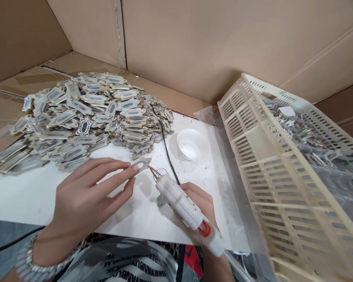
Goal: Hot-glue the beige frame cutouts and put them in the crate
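Fingers of my left hand (85, 192) stretch flat, pinching a small grey oval-holed plaque (141, 165) on the white tabletop (23, 196) — my right hand (201, 205), grip wrapped around the white glue gun (184, 205), angles its nozzle just beside it.

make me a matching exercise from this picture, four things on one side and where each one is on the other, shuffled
Things:
1. glue gun
2. small white bowl
3. pile of flat pieces
4. cream plastic crate

Places:
A. tilted at the right edge of the white board
B. in the right hand
C. heaped at the back left
D. alone on the white board, right of the black cord

Pairs: 1-B, 2-D, 3-C, 4-A
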Motion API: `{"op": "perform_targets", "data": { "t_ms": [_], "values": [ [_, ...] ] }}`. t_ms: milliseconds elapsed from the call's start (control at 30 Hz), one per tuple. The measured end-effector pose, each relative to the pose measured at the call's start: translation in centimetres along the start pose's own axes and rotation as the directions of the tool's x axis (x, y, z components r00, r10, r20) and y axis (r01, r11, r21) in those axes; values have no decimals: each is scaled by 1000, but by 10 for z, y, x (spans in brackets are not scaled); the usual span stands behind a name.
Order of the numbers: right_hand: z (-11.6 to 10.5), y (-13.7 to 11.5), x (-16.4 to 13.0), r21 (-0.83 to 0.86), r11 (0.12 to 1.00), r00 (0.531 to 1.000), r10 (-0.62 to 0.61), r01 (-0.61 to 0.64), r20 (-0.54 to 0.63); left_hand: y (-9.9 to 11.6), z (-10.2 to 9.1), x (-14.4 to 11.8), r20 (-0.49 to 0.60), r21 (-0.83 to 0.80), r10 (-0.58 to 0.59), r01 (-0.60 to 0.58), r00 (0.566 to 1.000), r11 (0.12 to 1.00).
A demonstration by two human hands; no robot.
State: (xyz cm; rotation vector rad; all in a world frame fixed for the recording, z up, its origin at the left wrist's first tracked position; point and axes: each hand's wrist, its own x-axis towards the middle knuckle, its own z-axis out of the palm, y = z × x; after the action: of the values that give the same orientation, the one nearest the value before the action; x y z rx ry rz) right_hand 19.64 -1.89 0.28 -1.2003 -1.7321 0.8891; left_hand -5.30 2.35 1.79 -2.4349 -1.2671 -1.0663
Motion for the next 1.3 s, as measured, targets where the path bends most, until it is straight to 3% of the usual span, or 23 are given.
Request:
{"op": "perform_targets", "data": {
  "t_ms": [567,1100,1300],
  "values": [
    [2,7,5,-96,994,999,-42,44,25,2,-1,0,-18,-4,5,-6,1000,1000],
    [3,6,5,-107,993,998,-49,52,34,3,-1,-2,-73,99,92,-85,993,991],
    [1,7,3,-112,993,998,-24,29,50,4,-2,-2,-53,77,28,-24,998,997]
  ]
}}
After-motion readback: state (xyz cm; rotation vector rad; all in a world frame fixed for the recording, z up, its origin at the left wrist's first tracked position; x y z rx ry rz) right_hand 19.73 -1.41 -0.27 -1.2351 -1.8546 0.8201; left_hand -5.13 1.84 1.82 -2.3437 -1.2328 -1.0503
